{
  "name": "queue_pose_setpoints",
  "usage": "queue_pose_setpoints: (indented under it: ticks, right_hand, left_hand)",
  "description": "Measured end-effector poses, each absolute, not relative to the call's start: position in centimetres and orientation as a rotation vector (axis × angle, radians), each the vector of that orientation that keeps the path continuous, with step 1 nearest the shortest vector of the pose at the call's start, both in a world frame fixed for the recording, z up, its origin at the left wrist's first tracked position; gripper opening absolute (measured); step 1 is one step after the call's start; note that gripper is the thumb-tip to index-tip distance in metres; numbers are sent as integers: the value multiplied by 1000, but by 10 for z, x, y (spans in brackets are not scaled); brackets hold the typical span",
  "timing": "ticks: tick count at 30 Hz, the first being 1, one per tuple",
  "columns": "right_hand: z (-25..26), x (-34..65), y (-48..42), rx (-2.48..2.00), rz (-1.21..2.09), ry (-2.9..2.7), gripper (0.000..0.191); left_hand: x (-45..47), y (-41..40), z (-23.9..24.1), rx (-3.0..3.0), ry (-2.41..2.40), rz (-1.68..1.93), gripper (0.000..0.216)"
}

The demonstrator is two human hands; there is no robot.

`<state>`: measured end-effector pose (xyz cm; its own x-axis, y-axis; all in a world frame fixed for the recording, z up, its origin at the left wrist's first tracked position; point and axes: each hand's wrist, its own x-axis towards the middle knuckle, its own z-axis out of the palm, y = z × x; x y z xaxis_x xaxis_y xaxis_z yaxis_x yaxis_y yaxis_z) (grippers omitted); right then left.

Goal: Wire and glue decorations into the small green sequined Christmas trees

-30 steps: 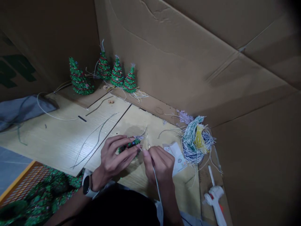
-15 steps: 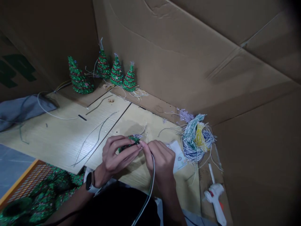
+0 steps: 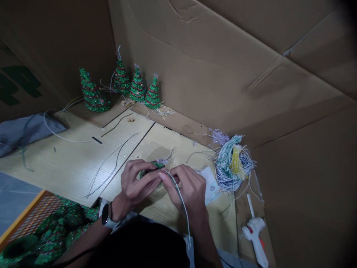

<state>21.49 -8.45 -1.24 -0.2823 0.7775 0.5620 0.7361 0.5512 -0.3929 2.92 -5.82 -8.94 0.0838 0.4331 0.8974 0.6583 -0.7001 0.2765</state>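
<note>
My left hand is closed round a small green glittery tree with a pale tip, held just above the wooden table. My right hand pinches a thin white wire against the tree's top; the wire trails back toward my body. Both hands touch at the tree. A smartwatch sits on my left wrist.
Several finished little trees stand at the back by the cardboard wall. A coil of coloured wires lies to the right, a white glue gun near the right front. An orange crate holds green tinsel at lower left. Loose wires lie on the table.
My right hand has moved in against the tree's top and the white wire has swung across the hand. The left hand has kept its hold on the tree.
</note>
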Motion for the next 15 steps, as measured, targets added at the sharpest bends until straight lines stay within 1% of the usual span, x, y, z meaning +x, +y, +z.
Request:
queue_pose_setpoints:
  ticks: [5,10,15]
  right_hand:
    - [-14,216,-84,-1184,9,-2065,32]
    - [-17,217,-84,-1178,77,-2050,25]
    - [-16,216,-82,-1174,-24,-2088,34]
  left_hand:
    - [30,-58,-87,-2155,-1068,-1719,36]
    - [30,-57,-85,-2171,-1046,-1727,32]
    - [32,-55,-86,-2128,-1030,-1734,30]
